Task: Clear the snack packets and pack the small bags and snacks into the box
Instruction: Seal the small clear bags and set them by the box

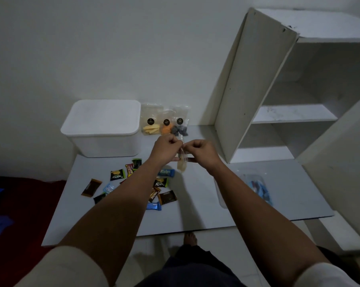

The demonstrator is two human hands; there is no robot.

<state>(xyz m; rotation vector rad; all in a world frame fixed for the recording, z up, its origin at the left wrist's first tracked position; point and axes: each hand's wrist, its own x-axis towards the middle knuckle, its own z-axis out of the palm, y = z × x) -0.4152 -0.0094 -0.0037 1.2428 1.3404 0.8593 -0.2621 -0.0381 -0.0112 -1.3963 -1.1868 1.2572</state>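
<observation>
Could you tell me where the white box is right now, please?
The box sits lid on at the table's back left corner against the wall, just left of three standing snack bags.

Packets (121,184): several partly hidden under the left forearm
Clear bag (257,188): contents blurred; only blue shapes discernible
Bag stickers (151,121): print too small to read

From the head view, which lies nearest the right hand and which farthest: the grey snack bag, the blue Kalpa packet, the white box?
Right hand:
1. Blue Kalpa packet, just below-left, on the table.
2. Grey snack bag, against the back wall; close to call with the packet.
3. White box, far left.
</observation>
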